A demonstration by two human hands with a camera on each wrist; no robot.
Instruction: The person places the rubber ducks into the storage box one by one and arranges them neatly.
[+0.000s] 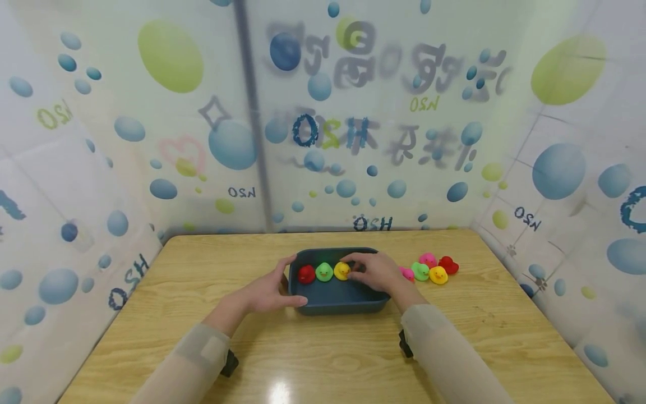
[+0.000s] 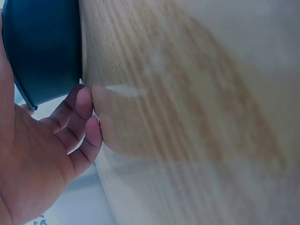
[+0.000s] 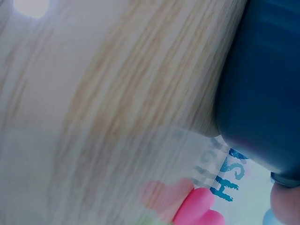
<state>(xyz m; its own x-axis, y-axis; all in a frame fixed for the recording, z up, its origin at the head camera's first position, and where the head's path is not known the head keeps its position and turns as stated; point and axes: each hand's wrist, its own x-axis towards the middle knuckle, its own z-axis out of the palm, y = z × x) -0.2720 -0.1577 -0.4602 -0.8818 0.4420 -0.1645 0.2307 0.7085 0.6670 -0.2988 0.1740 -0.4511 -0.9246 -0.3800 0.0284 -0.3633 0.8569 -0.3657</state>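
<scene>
A dark blue tray (image 1: 328,308) stands on the table, with a red rubber duck (image 1: 305,274), a green rubber duck (image 1: 324,272) and a yellow rubber duck (image 1: 341,271) side by side along its back. My left hand (image 1: 264,292) holds the tray's left end, thumb over the front-left rim and index finger at the back-left corner. Its other fingers (image 2: 84,103) curl beside the tray wall, down at the tabletop. Reaching over the right end, my right hand (image 1: 375,272) pinches the yellow duck between thumb and fingertips. In the right wrist view one fingertip (image 3: 286,204) shows beyond the tray.
Right of the tray lies a loose group of rubber ducks: pink ones (image 1: 428,259), a green one (image 1: 420,271), a yellow one (image 1: 438,275) and a red one (image 1: 448,265). A printed curtain (image 1: 323,213) surrounds the wooden table (image 1: 313,359) at the back and sides.
</scene>
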